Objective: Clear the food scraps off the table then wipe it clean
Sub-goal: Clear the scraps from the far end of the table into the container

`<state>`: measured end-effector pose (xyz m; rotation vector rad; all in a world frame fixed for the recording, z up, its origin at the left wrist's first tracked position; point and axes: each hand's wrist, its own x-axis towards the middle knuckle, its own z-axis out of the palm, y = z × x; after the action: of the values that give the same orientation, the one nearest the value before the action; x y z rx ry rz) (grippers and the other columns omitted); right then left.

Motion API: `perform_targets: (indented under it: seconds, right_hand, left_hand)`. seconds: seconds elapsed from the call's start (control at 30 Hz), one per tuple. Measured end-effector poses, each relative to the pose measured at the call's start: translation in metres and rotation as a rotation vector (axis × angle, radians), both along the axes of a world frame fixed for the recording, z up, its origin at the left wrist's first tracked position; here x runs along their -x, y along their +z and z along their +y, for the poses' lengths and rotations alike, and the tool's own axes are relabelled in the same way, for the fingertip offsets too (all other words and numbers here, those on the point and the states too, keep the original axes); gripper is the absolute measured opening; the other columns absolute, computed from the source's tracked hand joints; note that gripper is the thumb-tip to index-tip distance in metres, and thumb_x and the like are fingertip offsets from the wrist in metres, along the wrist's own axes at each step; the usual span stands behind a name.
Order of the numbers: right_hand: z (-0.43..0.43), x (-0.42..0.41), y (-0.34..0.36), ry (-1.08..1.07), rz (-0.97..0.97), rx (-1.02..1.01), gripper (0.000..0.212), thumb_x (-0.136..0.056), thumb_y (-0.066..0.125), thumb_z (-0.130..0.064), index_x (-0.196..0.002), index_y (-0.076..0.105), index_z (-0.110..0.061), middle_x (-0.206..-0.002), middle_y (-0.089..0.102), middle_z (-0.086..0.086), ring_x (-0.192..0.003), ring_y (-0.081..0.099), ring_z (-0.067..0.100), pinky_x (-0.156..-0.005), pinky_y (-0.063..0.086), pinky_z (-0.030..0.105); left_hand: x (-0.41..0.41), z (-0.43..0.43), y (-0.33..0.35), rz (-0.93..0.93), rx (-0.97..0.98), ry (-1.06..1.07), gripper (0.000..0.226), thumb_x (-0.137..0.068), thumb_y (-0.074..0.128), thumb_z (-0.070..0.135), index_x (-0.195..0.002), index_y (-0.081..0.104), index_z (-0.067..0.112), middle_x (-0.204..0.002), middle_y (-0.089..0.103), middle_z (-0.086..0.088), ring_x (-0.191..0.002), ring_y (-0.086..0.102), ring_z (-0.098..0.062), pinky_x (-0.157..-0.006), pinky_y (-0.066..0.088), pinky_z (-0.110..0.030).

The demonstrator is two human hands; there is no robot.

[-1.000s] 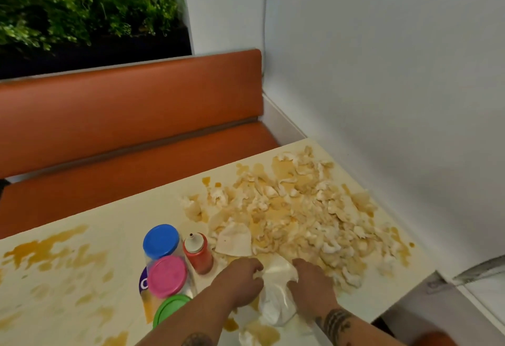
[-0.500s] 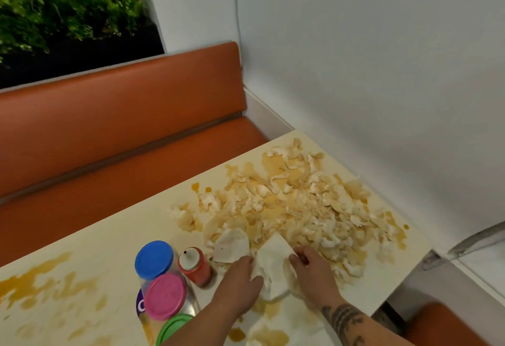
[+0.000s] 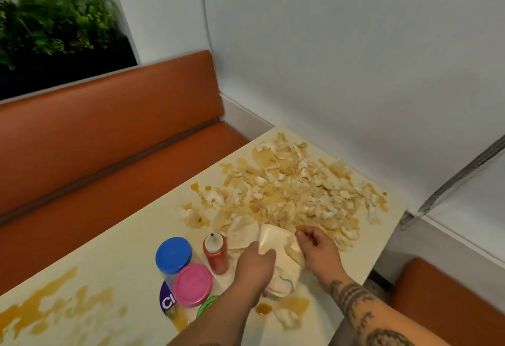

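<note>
Gripping a napkin (image 3: 276,241) with curled fingers (image 3: 269,254), left hand (image 3: 255,266) and right hand (image 3: 319,252) hold it on the bench (image 3: 123,258) beside the scraps (image 3: 295,195), apparently clearing them; next, the heap needs scooping up.

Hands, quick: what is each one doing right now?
Left hand: grips the crumpled white paper napkin.
Right hand: fingers curled, pinching the same napkin's other edge.
</note>
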<state>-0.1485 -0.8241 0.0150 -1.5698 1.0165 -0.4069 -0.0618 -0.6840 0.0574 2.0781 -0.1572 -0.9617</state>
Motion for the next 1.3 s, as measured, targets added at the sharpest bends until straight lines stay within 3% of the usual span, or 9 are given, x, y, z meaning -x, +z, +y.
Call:
perform_targets:
  seconds: [0.1, 0.3, 0.57, 0.67, 0.83, 0.93, 1.07, 1.17, 1.3]
  right_hand:
    - [0.035, 0.012, 0.000, -0.128, 0.024, 0.070, 0.011, -0.103, 0.058, -0.027, -0.105, 0.067, -0.023, -0.103, 0.069, -0.005, -0.095, 0.063, 0.015, -0.083, 0.048, 0.032]
    - [0.078, 0.033, -0.019, -0.079, 0.274, 0.169, 0.023, -0.103, 0.052, -0.026, -0.119, 0.067, -0.018, -0.122, 0.063, 0.004, -0.103, 0.058, 0.019, -0.092, 0.049, 0.034]
    - [0.127, 0.077, -0.067, 0.204, 0.467, 0.360, 0.035, -0.093, 0.061, -0.044, -0.126, 0.058, -0.032, -0.121, 0.047, -0.017, -0.118, 0.044, 0.010, -0.103, 0.039, 0.029]
    - [0.132, 0.091, -0.082, 0.314, 0.529, 0.455, 0.038, -0.097, 0.058, -0.036, -0.135, 0.055, -0.033, -0.130, 0.047, -0.015, -0.121, 0.038, 0.012, -0.107, 0.036, 0.029]
    - [0.120, 0.093, -0.082, 0.285, 0.466, 0.409, 0.035, -0.101, 0.054, -0.025, -0.136, 0.058, -0.023, -0.127, 0.054, -0.005, -0.122, 0.047, 0.015, -0.108, 0.038, 0.029]
    - [0.113, 0.090, -0.071, 0.109, 0.390, 0.349, 0.040, -0.099, 0.054, -0.025, -0.139, 0.053, -0.019, -0.130, 0.051, -0.003, -0.124, 0.048, 0.015, -0.105, 0.038, 0.027]
    - [0.113, 0.073, -0.061, -0.001, 0.317, 0.302, 0.028, -0.099, 0.049, -0.015, -0.124, 0.060, -0.017, -0.126, 0.044, -0.001, -0.117, 0.051, 0.016, -0.093, 0.037, 0.023]
    - [0.118, 0.051, -0.066, 0.163, 0.335, 0.393, 0.030, -0.092, 0.049, -0.016, -0.118, 0.062, -0.015, -0.127, 0.045, 0.001, -0.116, 0.049, 0.022, -0.098, 0.039, 0.029]
    - [0.139, 0.040, -0.087, 0.425, 0.602, 0.643, 0.032, -0.100, 0.048, -0.026, -0.130, 0.056, -0.023, -0.127, 0.049, 0.001, -0.117, 0.044, 0.028, -0.092, 0.040, 0.040]
  left_hand:
    - [-0.001, 0.035, 0.012, -0.183, -0.069, -0.043, 0.044, -0.102, 0.049, 0.032, -0.142, 0.049, 0.012, -0.135, 0.060, -0.010, -0.120, 0.058, -0.029, -0.087, 0.044, -0.028]
    - [0.007, 0.098, 0.013, -0.250, 0.058, 0.057, 0.031, -0.101, 0.056, 0.034, -0.129, 0.058, 0.020, -0.108, 0.069, -0.001, -0.098, 0.064, -0.024, -0.077, 0.047, -0.030]
    - [0.001, 0.106, -0.016, -0.196, 0.025, 0.013, 0.028, -0.100, 0.059, 0.033, -0.124, 0.058, 0.019, -0.112, 0.067, -0.001, -0.104, 0.062, -0.024, -0.082, 0.044, -0.031]
    - [0.004, 0.099, -0.022, -0.208, 0.073, -0.006, 0.024, -0.098, 0.060, 0.029, -0.121, 0.062, 0.021, -0.103, 0.066, 0.005, -0.097, 0.062, -0.021, -0.079, 0.043, -0.030]
    - [0.011, 0.090, -0.024, -0.213, 0.129, 0.042, 0.022, -0.096, 0.063, 0.026, -0.118, 0.064, 0.022, -0.101, 0.068, 0.004, -0.090, 0.061, -0.018, -0.075, 0.042, -0.029]
    - [0.013, 0.089, -0.025, -0.207, 0.148, 0.062, 0.017, -0.096, 0.063, 0.026, -0.113, 0.061, 0.028, -0.101, 0.069, 0.004, -0.092, 0.063, -0.019, -0.077, 0.044, -0.030]
    - [0.013, 0.096, -0.025, -0.219, 0.163, 0.068, 0.020, -0.096, 0.062, 0.025, -0.115, 0.058, 0.029, -0.105, 0.067, 0.005, -0.097, 0.062, -0.021, -0.084, 0.046, -0.033]
    - [0.010, 0.102, -0.023, -0.231, 0.171, 0.057, 0.024, -0.097, 0.061, 0.026, -0.121, 0.056, 0.030, -0.105, 0.064, 0.006, -0.098, 0.059, -0.020, -0.085, 0.044, -0.032]
    - [0.009, 0.116, -0.025, -0.230, 0.189, 0.037, 0.021, -0.098, 0.062, 0.025, -0.115, 0.053, 0.033, -0.096, 0.061, 0.012, -0.094, 0.057, -0.017, -0.083, 0.043, -0.031]
